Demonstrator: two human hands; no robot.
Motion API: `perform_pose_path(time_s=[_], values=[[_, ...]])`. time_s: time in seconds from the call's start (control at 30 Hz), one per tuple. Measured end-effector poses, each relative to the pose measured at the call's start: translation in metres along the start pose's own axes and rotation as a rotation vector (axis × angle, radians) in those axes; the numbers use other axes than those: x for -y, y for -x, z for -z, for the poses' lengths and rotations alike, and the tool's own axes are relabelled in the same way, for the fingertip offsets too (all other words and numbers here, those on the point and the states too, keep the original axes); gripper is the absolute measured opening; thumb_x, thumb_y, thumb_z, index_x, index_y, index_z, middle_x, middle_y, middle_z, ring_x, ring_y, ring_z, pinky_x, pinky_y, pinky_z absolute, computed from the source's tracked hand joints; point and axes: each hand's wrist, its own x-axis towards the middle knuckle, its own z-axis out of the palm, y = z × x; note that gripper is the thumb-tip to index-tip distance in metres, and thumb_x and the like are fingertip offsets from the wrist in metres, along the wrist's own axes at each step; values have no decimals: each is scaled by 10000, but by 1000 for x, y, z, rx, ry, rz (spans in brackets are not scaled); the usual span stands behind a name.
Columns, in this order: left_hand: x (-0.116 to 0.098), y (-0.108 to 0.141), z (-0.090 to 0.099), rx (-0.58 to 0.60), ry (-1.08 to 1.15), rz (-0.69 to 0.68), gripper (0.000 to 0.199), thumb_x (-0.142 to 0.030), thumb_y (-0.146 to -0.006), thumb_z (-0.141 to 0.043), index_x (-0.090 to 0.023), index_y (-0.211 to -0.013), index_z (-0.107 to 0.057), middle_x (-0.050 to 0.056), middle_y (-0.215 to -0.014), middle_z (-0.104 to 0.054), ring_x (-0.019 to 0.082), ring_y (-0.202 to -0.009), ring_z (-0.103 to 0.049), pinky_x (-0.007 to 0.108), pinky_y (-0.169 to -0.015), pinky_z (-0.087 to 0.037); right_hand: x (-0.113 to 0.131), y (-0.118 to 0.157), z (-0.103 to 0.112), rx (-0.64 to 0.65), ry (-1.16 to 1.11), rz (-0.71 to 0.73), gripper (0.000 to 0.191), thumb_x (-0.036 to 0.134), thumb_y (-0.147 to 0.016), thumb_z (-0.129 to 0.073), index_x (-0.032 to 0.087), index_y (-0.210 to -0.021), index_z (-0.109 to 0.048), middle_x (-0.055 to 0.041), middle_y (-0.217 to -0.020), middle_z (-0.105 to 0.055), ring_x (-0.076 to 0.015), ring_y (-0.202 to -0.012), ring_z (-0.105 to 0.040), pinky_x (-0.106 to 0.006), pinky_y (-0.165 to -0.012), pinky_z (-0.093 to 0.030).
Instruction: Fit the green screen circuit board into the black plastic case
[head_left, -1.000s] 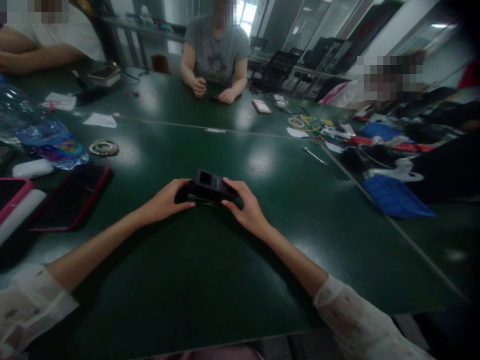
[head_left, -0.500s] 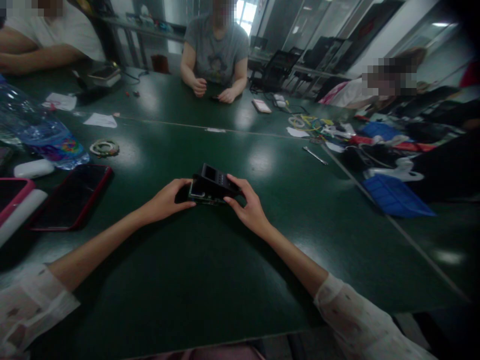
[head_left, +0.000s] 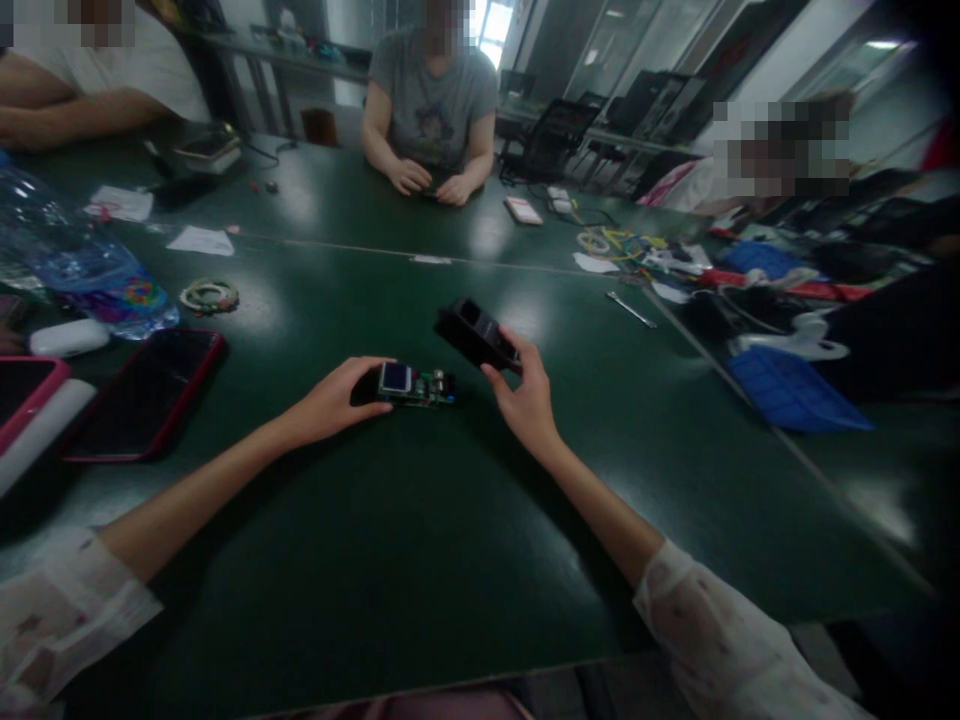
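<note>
Both clamped: left grip point(head_left: 330, 405), board point(head_left: 426, 387); right grip point(head_left: 527, 398), cover point(head_left: 474, 335) beyond board | Step: likely uncovering | Next: likely needs clearance

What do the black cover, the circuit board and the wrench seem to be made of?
Black cover: probably plastic, matte to satin, from its dull, even black. Circuit board: likely resin laminate; green shows between mounted parts, finish too small to judge. Wrench: apparently bare metal, judging by its silvery shine.

No lettering can be read; the label point(head_left: 129, 298) on the bottle point(head_left: 64, 235) and the black cover's point(head_left: 474, 338) small marks are too blurred.
</note>
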Motion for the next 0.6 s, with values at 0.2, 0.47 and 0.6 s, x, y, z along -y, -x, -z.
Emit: perform_pose_path(time_s=[0.2, 0.47, 0.6], values=[[3, 0, -1, 9, 13, 26, 600, -444, -871, -653, -286, -1403, -425, 69, -1407, -493, 273, -1284, -483, 494, -1063, -410, -22, -1, -2, 77, 161, -74, 493, 226, -887, -562, 223, -1370, -459, -136, -1258, -538, -306, -1188, -546, -547, -1005, -483], [1, 0, -1, 14, 21, 29, 604, -433, -870, -651, -298, -1411, -418, 76, -1414, -486, 283, -1286, -480, 519, -1058, -409, -23, 0, -5, 137, 271, -58, 518, 253, -903, -514, 201, -1408, -407, -157, -1253, -495, -337, -1205, -511, -591, -993, -489], [2, 0, -1, 11, 21, 23, 595, -427, -868, -648, -295, -1403, -425, 79, -1407, -495, 291, -1283, -484, 530, -1054, -408, -21, 1, -5, 140, 292, -25, 547, 253, -894, -524, 212, -1421, -386, -147, -1237, -488, -335, -1174, -518, -592, -978, -500]])
